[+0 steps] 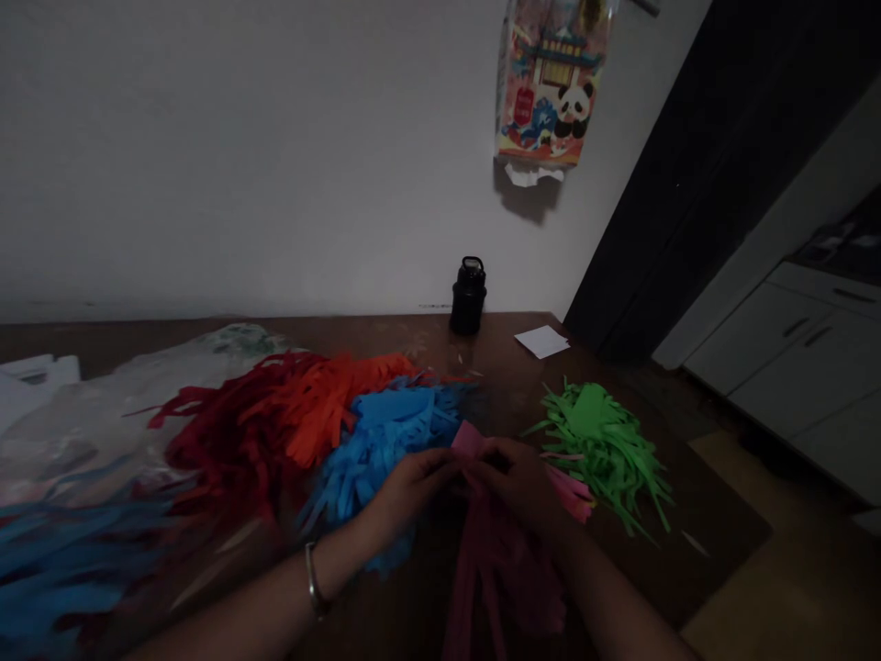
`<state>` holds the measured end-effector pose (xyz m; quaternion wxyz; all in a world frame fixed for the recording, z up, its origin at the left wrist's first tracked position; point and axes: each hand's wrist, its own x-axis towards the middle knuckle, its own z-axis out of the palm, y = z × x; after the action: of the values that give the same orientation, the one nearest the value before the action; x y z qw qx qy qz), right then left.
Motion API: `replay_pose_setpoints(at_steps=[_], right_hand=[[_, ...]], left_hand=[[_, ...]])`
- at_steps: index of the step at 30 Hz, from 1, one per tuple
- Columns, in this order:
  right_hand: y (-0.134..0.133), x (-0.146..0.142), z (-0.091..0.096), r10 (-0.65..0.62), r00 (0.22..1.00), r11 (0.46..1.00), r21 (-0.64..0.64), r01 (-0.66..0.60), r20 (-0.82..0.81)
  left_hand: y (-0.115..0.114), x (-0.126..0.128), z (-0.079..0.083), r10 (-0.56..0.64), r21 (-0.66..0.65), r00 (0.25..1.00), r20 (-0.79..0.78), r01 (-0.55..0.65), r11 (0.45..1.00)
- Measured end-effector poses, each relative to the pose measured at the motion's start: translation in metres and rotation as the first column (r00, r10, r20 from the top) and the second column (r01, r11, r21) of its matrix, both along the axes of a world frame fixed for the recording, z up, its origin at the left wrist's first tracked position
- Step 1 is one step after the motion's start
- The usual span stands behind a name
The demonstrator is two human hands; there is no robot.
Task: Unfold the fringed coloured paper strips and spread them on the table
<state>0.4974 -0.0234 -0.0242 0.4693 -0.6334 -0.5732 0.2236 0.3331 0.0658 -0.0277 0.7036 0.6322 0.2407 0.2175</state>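
Observation:
My left hand (pixel 411 485) and my right hand (pixel 518 477) meet at the middle of the table, both closed on the top of a pink fringed paper piece (pixel 496 551). Its cut strips hang down toward me between my forearms. A bracelet sits on my left wrist. Just left of my hands lies a blue fringed paper pile (pixel 385 441). More pink strips (pixel 570 491) poke out to the right of my right hand.
Orange (pixel 323 404) and dark red (pixel 220 441) fringed paper lie left of the blue. A green fringed pile (pixel 606 441) lies at the right. A black bottle (pixel 468 296) and a white paper slip (pixel 542 341) stand by the wall. Clear plastic bags (pixel 103 413) cover the left.

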Motion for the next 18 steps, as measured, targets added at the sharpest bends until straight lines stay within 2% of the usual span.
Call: replay_pose_setpoints(at_steps=[4,18], right_hand=[[0.0001,0.0005,-0.0007,0.001,1.0,1.0,0.004,-0.001,-0.009],[-0.0008,0.0036,-0.0042,0.009,1.0,1.0,0.008,-0.009,-0.001]], left_hand=[[-0.001,-0.0004,0.0042,-0.015,0.02,1.0,0.006,0.015,1.0],[0.0003,-0.0016,0.0,-0.049,0.031,0.999,0.02,0.048,0.998]])
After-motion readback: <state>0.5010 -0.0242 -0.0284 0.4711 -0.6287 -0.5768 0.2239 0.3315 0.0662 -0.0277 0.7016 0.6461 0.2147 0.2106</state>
